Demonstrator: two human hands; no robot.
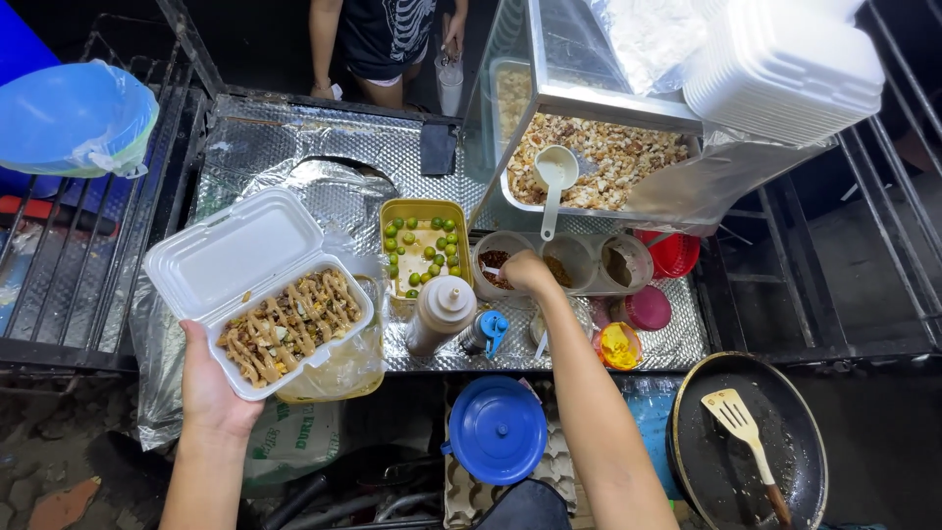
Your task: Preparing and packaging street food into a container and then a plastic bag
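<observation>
Head view. The left hand (211, 388) grasps an open white foam box (260, 290) from beneath — palm under the tray, fingers hidden by it — and holds it off the bench (294, 147). The tray half carries chopped food striped with tan sauce; the lid stands open beyond the fingers. The right hand (525, 270) reaches into a round tub (498, 263) of dark flakes, fingers bunched downward; whether they pinch anything cannot be told. Beside those fingers stand two more tubs (603, 263); just short of them, a squeeze bottle (442, 312). To their left, a yellow tray (424, 247) of small green limes; beyond them, a glass case of fried pieces with a white ladle (554, 182). A blue lid (497, 430) and a pan with a spatula (744, 427) lie nearer the wearer. Another person (388, 44) stands across the bench.

Step in hand, judged: garnishing the sauced portion. The next move would call for a loose pinch carried leftward over the tray and scattered evenly — box kept level.
</observation>
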